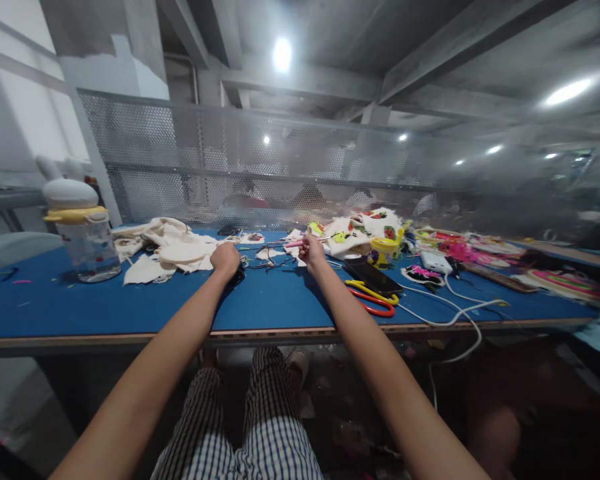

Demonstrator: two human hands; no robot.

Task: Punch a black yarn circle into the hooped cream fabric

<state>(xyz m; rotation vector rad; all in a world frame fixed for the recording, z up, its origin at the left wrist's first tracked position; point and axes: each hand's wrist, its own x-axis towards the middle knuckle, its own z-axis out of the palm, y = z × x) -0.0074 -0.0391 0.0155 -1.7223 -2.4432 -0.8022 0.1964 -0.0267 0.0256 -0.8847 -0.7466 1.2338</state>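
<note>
bare forearms with no sleeves, and loose trousers [260, 433] checked in dark and white

Both arms reaching out over blue table [290, 303]. Left hand [225, 257] curling into fist, resting on small dark object [238, 275] beside cream fabric pile [167, 250]. Right hand [312, 248] pinching pink-handled tool [296, 244], tip pointing left above dark threads [273, 264]. Phone [373, 275] lying just right of right hand, yellow and orange scissors [375, 298] lying near it. White cable [455, 313] trailing over table edge. Clear bottle with yellow collar [86, 237] standing far left. Colourful patches [375, 227] piling up at back. Checked trousers [260, 433] showing below table.
</note>
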